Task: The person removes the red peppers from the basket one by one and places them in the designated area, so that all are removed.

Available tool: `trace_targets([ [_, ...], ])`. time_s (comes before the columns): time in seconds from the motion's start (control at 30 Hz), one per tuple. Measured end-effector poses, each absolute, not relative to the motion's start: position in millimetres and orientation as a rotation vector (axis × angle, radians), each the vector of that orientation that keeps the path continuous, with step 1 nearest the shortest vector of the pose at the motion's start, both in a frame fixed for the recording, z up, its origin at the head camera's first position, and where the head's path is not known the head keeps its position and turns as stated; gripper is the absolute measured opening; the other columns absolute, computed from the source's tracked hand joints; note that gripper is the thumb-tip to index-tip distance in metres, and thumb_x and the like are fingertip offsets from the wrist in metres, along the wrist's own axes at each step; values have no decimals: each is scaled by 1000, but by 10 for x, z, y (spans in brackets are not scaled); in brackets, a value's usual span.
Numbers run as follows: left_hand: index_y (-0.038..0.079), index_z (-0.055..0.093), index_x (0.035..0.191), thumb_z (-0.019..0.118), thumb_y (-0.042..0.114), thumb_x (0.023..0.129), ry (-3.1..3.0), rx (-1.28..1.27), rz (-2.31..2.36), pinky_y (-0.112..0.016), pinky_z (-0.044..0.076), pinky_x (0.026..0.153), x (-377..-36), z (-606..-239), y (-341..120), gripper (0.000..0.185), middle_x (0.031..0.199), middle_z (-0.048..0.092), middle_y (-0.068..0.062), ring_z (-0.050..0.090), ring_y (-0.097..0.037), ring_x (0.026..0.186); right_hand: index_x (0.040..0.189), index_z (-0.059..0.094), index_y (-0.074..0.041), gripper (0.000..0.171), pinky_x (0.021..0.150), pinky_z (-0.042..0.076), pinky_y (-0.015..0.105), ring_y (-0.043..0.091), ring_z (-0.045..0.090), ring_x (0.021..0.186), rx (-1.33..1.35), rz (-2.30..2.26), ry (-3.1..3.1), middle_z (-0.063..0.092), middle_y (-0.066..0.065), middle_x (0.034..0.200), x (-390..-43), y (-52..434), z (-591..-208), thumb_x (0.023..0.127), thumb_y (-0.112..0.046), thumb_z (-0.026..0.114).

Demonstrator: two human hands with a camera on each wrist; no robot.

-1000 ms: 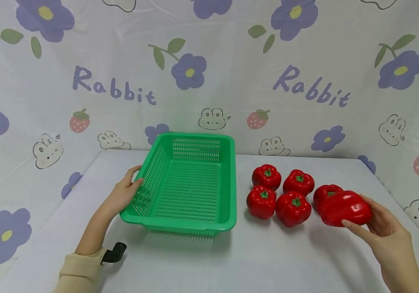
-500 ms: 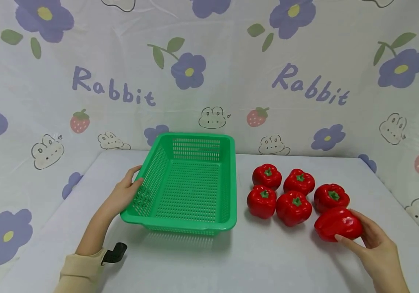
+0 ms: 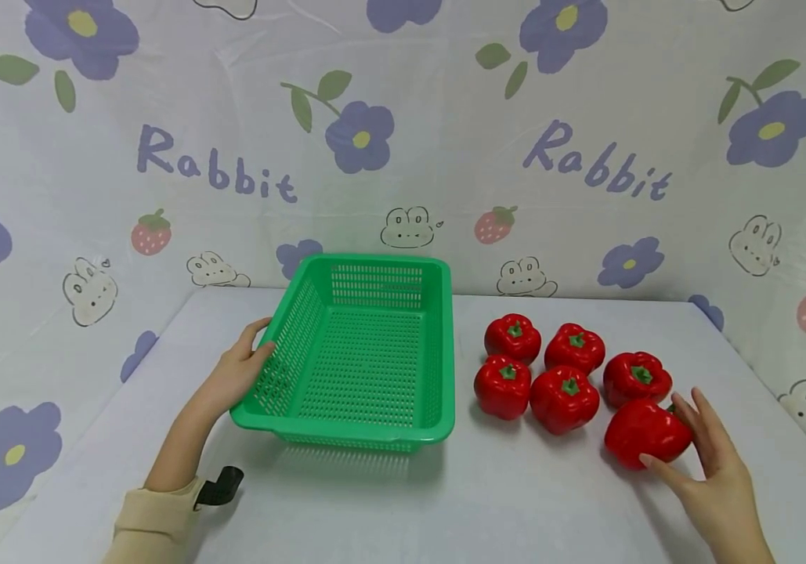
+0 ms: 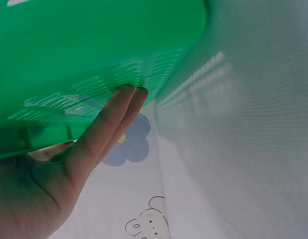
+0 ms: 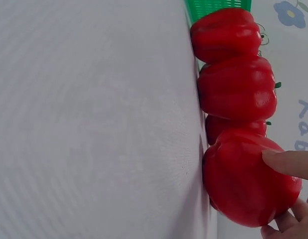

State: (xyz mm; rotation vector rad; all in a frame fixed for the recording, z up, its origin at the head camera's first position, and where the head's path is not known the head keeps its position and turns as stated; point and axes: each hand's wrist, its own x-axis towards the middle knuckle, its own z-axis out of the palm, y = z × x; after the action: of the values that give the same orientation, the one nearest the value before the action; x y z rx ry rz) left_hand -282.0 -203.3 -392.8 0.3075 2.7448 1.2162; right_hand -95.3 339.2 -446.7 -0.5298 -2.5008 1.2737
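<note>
My left hand (image 3: 239,374) holds the left rim of a green plastic basket (image 3: 346,433); its thumb lies over the rim. In the left wrist view, two nearly straight fingers (image 4: 111,122) lie against the outside of the slotted wall. My right hand (image 3: 716,478) spans a shiny red bell pepper (image 3: 645,435), thumb on the near side and fingers at the stem end. That pepper leans on its side, stem toward the hand, low over the table. In the right wrist view, the thumb (image 5: 288,162) touches its skin and the other fingertips show at its lower edge.
Several red bell peppers stand stem-up beside the basket, including a front one (image 3: 563,399) and one right behind the held pepper (image 3: 637,377). A white cloth covers the table (image 3: 515,501). A printed curtain (image 3: 459,141) hangs behind. A black device (image 3: 221,486) sits at the left cuff.
My right hand has brought the bell pepper left and down toward the table, in front of another pepper. It has turned so its stem shows, and the fingers have spread. The left hand stays put.
</note>
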Motion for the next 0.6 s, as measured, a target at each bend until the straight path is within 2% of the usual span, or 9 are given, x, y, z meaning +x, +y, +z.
trace_targets([
  [0.17,17,12,157,32,38,106,2745,310,1216,-32,47,70,-2818,-3927,-2028,59,130,54,-32,63,-23,81,149,-16,-47,113,112,19,62,23,8,153,-477,1288,-2503,4,-1,166,-907,3375,-4486,87,-15,73],
  [0.33,17,11,157,31,39,106,2754,317,1203,-32,47,71,-2814,-3922,-2027,59,134,51,-32,64,-26,87,150,-16,-46,112,113,18,60,8,8,152,-416,1302,-2511,7,-1,166,-849,3353,-4514,88,-18,73],
  [0.4,16,12,157,31,39,106,2760,319,1196,-33,47,72,-2812,-3919,-2027,59,137,50,-33,63,-27,90,151,-14,-46,112,115,16,59,12,11,153,-411,1279,-2506,13,5,165,-841,3336,-4514,88,-16,73],
  [0.5,16,12,157,31,39,106,2764,316,1191,-33,47,73,-2815,-3922,-2030,59,136,50,-33,63,-29,92,153,-8,-45,111,113,20,60,27,18,151,-427,1221,-2511,21,14,162,-837,3306,-4502,86,-15,75],
  [0.6,16,11,157,30,39,106,2760,314,1189,-33,47,73,-2819,-3930,-2032,59,136,50,-33,63,-28,92,157,5,-36,105,109,24,63,40,23,144,-411,1159,-2535,23,19,158,-828,3294,-4487,84,-13,77],
])
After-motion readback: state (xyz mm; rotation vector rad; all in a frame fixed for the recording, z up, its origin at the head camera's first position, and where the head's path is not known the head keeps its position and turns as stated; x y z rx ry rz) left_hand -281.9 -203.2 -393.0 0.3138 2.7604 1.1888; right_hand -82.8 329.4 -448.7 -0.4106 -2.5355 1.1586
